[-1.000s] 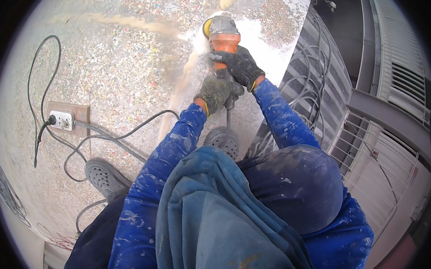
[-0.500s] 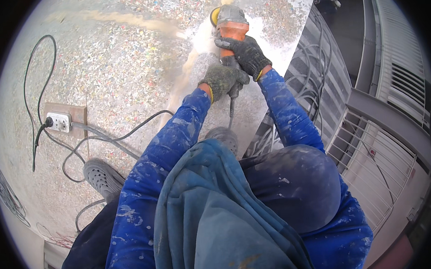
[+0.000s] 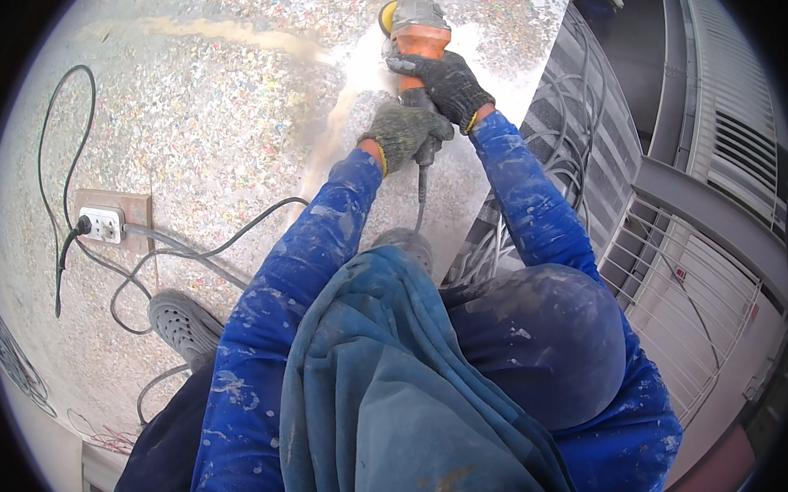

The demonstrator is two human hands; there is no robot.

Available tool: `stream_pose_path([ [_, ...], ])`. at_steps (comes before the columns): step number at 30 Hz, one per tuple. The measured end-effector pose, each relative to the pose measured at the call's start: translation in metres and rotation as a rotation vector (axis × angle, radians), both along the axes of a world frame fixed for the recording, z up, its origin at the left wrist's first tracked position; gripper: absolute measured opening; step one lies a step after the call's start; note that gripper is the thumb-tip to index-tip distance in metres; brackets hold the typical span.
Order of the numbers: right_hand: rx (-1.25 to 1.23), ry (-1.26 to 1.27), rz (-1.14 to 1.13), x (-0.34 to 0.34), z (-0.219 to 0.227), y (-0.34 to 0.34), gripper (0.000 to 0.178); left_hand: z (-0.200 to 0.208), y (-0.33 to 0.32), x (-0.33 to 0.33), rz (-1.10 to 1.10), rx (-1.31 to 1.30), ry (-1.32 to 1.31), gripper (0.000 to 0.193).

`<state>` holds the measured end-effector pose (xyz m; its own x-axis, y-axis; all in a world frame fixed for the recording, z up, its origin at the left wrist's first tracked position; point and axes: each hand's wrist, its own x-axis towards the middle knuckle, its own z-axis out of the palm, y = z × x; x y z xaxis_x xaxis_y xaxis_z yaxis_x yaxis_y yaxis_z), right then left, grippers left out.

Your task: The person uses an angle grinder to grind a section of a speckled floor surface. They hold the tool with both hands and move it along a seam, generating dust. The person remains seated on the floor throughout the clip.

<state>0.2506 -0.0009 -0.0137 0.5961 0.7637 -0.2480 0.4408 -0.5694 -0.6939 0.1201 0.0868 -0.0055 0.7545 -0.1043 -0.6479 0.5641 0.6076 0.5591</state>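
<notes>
An orange and grey angle grinder (image 3: 422, 41) lies low against the speckled board (image 3: 230, 121), its yellow-rimmed disc (image 3: 389, 17) at the far left of its head. My right hand (image 3: 444, 87), in a dark knit glove, is closed around the orange body. Behind it, my left hand (image 3: 401, 133), in a greyish-green glove, grips the rear handle, where the power cord (image 3: 422, 192) comes out. White dust (image 3: 367, 67) lies around the tool, and tan filler streaks (image 3: 226, 33) cross the board. The disc's underside is hidden.
On the left, a white socket block (image 3: 103, 223) on a wooden base holds a black plug, with loose cables (image 3: 210, 252) looping around it. My grey clog (image 3: 182, 321) stands nearby. Past the board's right edge lie coiled cables (image 3: 569, 124), a striped surface and a white railing (image 3: 677, 295).
The grinder and both hands have shifted slightly up and to the left in the picture. The socket and clog appear slightly further left too. Both grips stay the same.
</notes>
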Motion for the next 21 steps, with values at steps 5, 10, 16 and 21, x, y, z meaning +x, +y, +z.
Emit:
stream_pose_path([
  [5,0.126,0.489,-0.422,-0.015,-0.003,0.006,0.057,0.003,-0.003,-0.011,0.02,0.041,-0.002,0.012],
  [10,0.07,0.368,-0.27,-0.022,0.004,0.005,0.058,0.006,-0.004,-0.02,0.036,-0.004,-0.014,0.012],
  [16,0.07,0.282,-0.219,-0.026,0.001,0.003,0.062,0.007,-0.004,-0.025,0.043,0.01,0.023,0.012],
  [21,0.02,0.454,-0.411,-0.032,0.007,0.007,0.063,0.005,-0.005,-0.029,0.051,-0.002,0.023,0.012],
])
